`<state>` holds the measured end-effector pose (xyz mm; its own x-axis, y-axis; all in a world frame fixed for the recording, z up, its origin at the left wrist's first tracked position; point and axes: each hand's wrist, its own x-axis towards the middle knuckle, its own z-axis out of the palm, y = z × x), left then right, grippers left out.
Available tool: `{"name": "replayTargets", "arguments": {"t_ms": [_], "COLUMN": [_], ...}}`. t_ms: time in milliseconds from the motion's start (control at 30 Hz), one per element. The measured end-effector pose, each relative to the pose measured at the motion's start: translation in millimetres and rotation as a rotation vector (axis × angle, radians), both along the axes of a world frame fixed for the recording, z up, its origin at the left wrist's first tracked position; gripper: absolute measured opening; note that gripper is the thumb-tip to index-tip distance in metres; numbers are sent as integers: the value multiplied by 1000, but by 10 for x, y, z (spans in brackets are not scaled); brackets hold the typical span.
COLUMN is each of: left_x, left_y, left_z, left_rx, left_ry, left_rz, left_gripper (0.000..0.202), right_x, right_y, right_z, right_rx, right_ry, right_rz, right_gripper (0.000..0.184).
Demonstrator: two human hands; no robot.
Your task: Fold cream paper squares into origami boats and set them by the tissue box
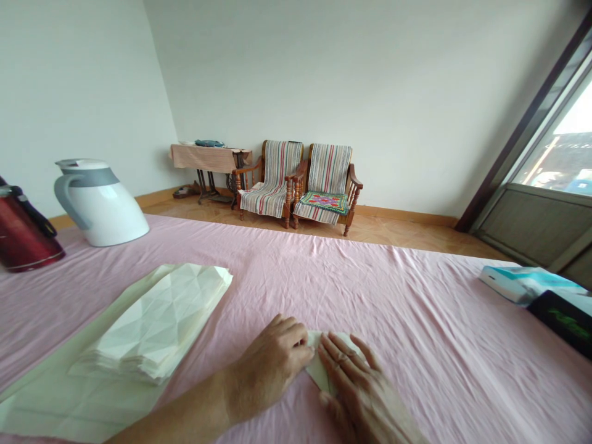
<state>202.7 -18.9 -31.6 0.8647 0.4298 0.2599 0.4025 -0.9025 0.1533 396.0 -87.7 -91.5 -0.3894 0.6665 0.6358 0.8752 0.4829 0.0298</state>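
A small piece of folded pale paper (318,370) lies on the pink cloth in front of me, partly hidden under my hands. My left hand (272,354) is closed, thumb and bent fingers pinching the paper's left edge. Flat across the paper lies my right hand (354,379), its fingers stretched out and pressing down. To the left sits a stack of creased cream paper (161,314), marked with a grid of triangular folds. Beneath that stack spreads a larger pale sheet (83,398).
A white and grey jug (111,206) and a red flask (25,231) stand at the table's left. At the right edge lie a blue-and-white tissue pack (522,283) and a black box (562,320). Two wooden armchairs (324,176) and a cloth-covered sewing table (208,159) stand beyond.
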Motion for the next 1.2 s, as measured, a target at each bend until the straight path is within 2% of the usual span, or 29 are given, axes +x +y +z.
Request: {"name": "replayTargets", "arguments": {"t_ms": [233,467,567,700,900,1000,1067,1200], "left_x": [-23,-60,-74,-75,-46,-39,-36,-36], "left_y": [-4,11,20,23,25,39,50,77], "left_z": [17,-47,-100,-133,-85,-79,-86,-100], "left_rx": [-68,-96,-98,-131,-308,-371,-378,-367], "left_ry": [-17,-105,-144,-212,-292,-302,-324,-356], "left_rz": [49,114,140,173,277,310,317,306], "left_gripper": [16,15,11,12,18,16,15,36], "right_x": [107,136,117,130,188,210,200,82], "right_y": [-70,-127,-136,-143,-140,-131,-116,-58], "right_z": [167,249,267,259,267,289,286,183], "right_rx": [123,214,227,188,108,151,173,83], "right_ry": [-183,-278,-318,-365,-283,-161,-111,-68], "right_rz": [-107,-255,-301,-328,-405,-454,-401,-102], "right_gripper": [42,54,61,61,58,53,47,36]}}
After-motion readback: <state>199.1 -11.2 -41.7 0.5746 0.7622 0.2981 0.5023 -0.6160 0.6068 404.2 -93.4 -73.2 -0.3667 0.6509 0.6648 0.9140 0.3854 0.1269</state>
